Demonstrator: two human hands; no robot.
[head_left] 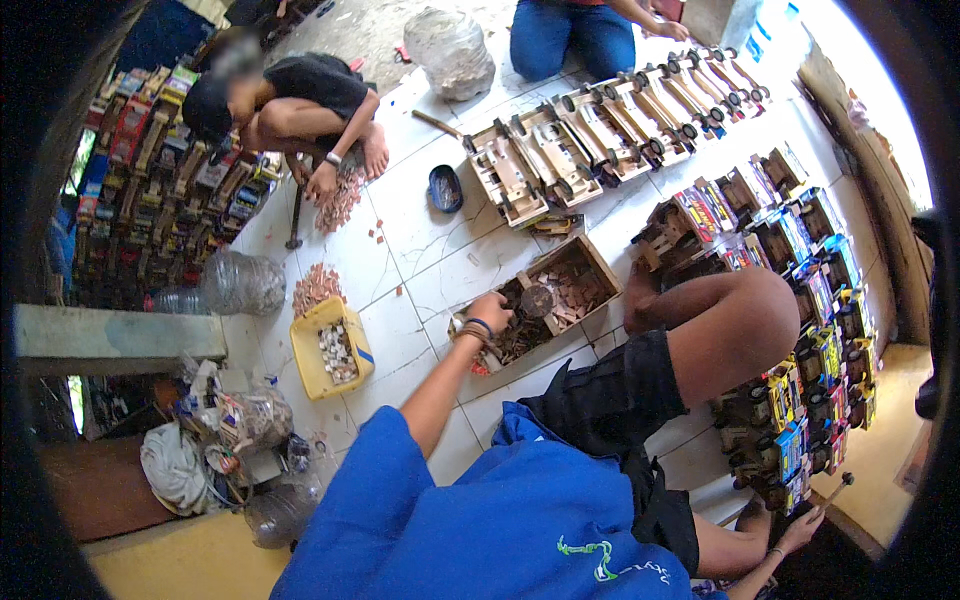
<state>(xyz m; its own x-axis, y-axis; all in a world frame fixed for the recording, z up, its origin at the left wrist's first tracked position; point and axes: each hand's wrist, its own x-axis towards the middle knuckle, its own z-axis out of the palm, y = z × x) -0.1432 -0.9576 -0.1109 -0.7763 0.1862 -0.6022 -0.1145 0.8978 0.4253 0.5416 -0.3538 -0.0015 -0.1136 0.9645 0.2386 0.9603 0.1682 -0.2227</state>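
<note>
My left hand, with bands at its wrist, reaches into the left part of a wooden box. Its fingers are curled down among small loose pieces, and whatever they pinch is hidden. A round dark piece sits across the box beside that hand. Flat reddish-brown chips fill the box's right part. Off at the lower right, my right hand is closed round the thin handle of a hammer. This hammer is next to rows of colourful toy trucks.
Upturned wooden truck bodies with wheels line the far floor. A yellow tub of pale pieces, a dark blue bowl and chip piles lie leftward. A co-worker squats far left by a hammer; another person kneels beyond.
</note>
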